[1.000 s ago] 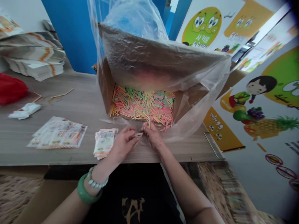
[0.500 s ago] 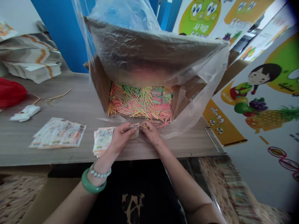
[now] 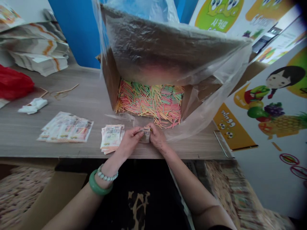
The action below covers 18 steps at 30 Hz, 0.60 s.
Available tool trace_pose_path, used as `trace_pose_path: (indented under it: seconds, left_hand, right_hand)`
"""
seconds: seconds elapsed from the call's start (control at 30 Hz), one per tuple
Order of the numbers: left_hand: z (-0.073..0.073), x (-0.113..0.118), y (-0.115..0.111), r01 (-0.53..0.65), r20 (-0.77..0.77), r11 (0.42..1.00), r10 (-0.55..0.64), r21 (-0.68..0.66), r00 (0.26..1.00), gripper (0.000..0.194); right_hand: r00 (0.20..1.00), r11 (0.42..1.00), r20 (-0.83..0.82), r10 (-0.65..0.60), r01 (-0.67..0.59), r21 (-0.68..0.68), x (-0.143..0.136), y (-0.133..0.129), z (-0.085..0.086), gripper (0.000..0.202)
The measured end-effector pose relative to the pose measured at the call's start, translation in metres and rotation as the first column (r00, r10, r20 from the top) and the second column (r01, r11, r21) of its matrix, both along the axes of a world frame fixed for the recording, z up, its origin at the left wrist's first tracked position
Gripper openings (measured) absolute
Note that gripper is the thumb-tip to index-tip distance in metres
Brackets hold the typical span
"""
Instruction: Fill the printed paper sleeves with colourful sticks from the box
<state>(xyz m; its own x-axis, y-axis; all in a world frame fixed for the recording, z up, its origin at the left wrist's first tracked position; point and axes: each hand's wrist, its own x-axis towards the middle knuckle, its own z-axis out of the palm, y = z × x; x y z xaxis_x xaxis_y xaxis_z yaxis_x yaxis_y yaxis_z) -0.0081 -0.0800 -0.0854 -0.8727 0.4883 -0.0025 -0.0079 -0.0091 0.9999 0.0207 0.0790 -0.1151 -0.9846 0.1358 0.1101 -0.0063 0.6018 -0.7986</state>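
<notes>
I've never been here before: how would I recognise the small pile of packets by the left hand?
Find the big cardboard box of coloured sticks on the table. Toward the person, just left of the left hand, is the pile of packets. It is stacked compactly, unlike the fanned-out packets farther left.

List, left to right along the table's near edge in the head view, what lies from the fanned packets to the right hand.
Fanned packets, packet stack, left hand, held packet, right hand.
</notes>
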Motion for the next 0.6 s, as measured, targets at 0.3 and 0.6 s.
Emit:
trace_pose_path:
  seconds: [0.3, 0.6]
  left_hand:
    - [0.01, 0.0, 0.007, -0.025, -0.05, 0.998, 0.028, 0.049, 0.998, 0.014]
    - [-0.005, -0.005, -0.009, -0.063, 0.528, 0.98, -0.045, 0.186, 0.848, 0.024]
  right_hand:
    - [0.999, 0.993, -0.05, -0.001, -0.005, -0.122, -0.006, -0.002, -0.008, 0.008]
    - [0.999, 0.989, -0.014, -0.034, 0.032, -0.141, -0.003, 0.005, -0.009, 0.013]
